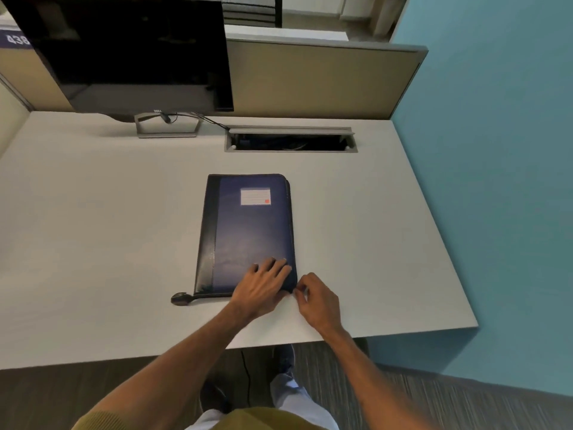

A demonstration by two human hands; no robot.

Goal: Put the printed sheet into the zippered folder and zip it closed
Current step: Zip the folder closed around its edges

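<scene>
A dark blue zippered folder (248,231) with a black spine strip and a white label lies closed and flat on the white desk (93,228). My left hand (263,287) rests flat on its near right corner, fingers spread. My right hand (316,301) pinches at that same corner, fingertips on the zipper at the folder's edge; the pull itself is hidden by the fingers. A black strap end (181,298) sticks out from the folder's near left corner. No printed sheet is visible.
A dark monitor (130,54) on a metal stand (167,127) stands at the back left. An open cable slot (290,141) sits behind the folder. A beige partition (316,82) closes the back; a teal wall (496,150) runs along the right.
</scene>
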